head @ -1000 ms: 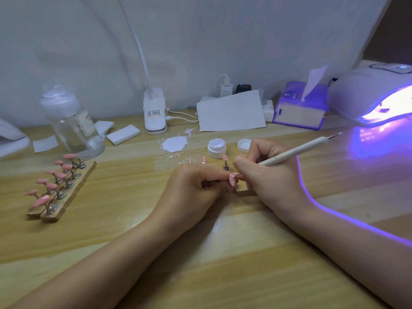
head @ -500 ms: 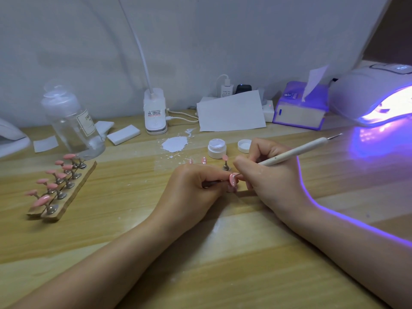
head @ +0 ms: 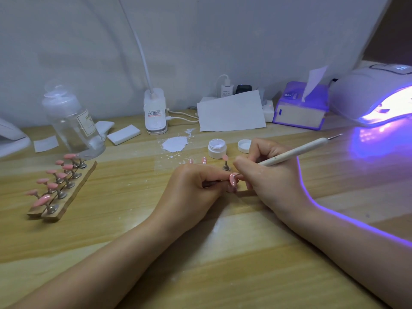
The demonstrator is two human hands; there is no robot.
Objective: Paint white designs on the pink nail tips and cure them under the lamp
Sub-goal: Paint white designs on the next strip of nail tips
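At the middle of the desk my left hand (head: pixel 196 188) pinches the metal stem of a pink nail tip (head: pixel 232 179) that carries small white dots. My right hand (head: pixel 265 175) grips a white dotting pen (head: pixel 294 153), its lower point touching that tip. Just behind stands another pink tip on a metal stand (head: pixel 226 162), and two dotted tips (head: pixel 204 160) show past my left knuckles. An open jar of white gel (head: pixel 217 148) and its lid (head: pixel 244 145) sit behind. The curing lamp (head: pixel 370 94) glows purple at the right.
A wooden holder with several pink tips (head: pixel 56 186) lies at the left, a clear bottle (head: pixel 71 121) behind it. White paint smear (head: pixel 175 144), desk-lamp base (head: pixel 155 114), paper sheet (head: pixel 231 112) and tissue box (head: pixel 301 108) line the back.
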